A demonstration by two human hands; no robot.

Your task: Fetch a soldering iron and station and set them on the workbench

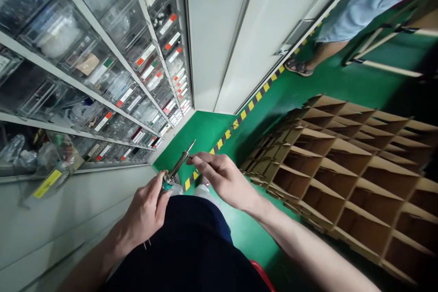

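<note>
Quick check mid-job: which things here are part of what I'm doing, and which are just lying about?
In hand: tool; left hand on its handle; right hand pinching its shaft.
Lying about: parts drawers; cardboard dividers; floor tape; another person's leg.

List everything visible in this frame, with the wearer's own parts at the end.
clear drawers: many, see-through with red, green and white labels, racks at left
white panels: several, white, upright at centre
floor: one, green, centre and right
hazard tape: one strip, yellow and black, along the foot of the panels
cardboard divider grid: one, brown, on the floor at right
other person's leg: one, light blue shorts, top right
sandal: one, dark, on that person's foot
metal-tipped tool: one, silver shaft, teal grip, between the hands
left hand: one, grips the tool's handle
right hand: one, fingertips pinch the shaft near its tip
</note>
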